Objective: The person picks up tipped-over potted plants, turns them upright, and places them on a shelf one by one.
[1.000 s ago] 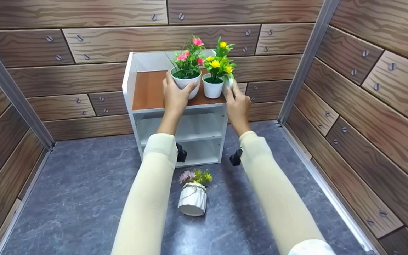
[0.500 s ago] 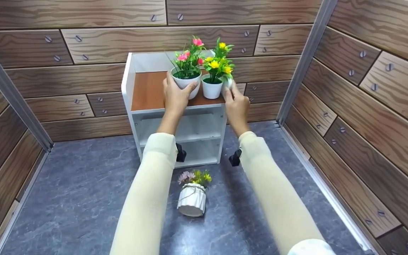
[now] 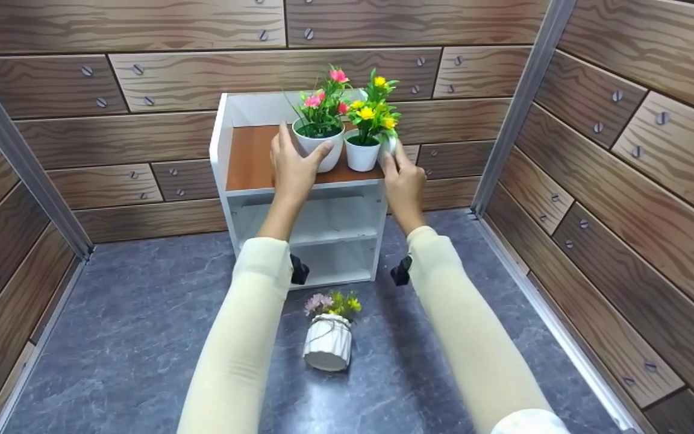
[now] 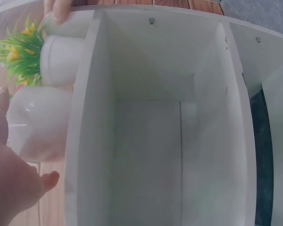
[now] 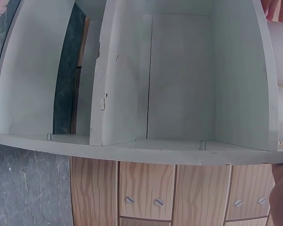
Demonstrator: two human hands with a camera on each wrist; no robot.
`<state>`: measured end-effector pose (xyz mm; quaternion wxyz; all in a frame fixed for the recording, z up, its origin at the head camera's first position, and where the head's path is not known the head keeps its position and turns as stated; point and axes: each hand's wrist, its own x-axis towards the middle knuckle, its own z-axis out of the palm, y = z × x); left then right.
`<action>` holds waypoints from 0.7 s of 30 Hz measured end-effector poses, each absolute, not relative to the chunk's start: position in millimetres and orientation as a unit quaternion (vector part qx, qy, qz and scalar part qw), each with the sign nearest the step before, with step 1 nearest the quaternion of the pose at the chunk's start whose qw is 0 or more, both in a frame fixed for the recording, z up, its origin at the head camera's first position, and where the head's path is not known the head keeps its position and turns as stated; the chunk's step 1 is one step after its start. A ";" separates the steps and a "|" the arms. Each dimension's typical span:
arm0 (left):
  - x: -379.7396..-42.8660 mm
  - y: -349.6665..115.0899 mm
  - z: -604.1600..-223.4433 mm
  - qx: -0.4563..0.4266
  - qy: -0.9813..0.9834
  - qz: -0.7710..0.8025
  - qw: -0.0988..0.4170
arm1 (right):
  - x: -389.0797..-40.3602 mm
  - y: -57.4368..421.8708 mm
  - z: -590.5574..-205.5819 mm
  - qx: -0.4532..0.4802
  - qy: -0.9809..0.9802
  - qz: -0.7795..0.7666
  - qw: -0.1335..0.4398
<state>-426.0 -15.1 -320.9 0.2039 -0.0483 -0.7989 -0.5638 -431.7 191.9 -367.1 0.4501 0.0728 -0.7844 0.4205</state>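
Note:
My left hand (image 3: 294,166) is beside a white pot of pink flowers (image 3: 320,150) on top of a small white shelf unit (image 3: 220,144). Its fingers are spread, and in the left wrist view the thumb (image 4: 48,181) stands apart from the pot. To the right, a smaller white pot with yellow flowers (image 3: 362,154) stands on the same brown top (image 3: 250,157). My right hand (image 3: 406,181) grips the unit's raised right side panel (image 3: 388,147), thumb on the inner side. On the floor before the unit lies a tipped white ribbed pot (image 3: 328,343) with pink and yellow flowers.
Below the top, the unit has an upper compartment (image 4: 146,141) and a lower compartment (image 3: 338,262), both facing me. Wood-patterned walls (image 3: 160,132) stand behind and on both sides. The floor (image 3: 142,325) is dark grey marble pattern.
My left hand has loosened from the pink-flower pot and shifted slightly left, fingers spreading. The right hand keeps its grip on the side panel, and the pots stay in place.

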 end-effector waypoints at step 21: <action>-369.8 -28.4 -352.1 -0.093 -0.760 -0.594 0.249 | -431.3 191.6 -368.6 0.066 -0.784 0.429 0.444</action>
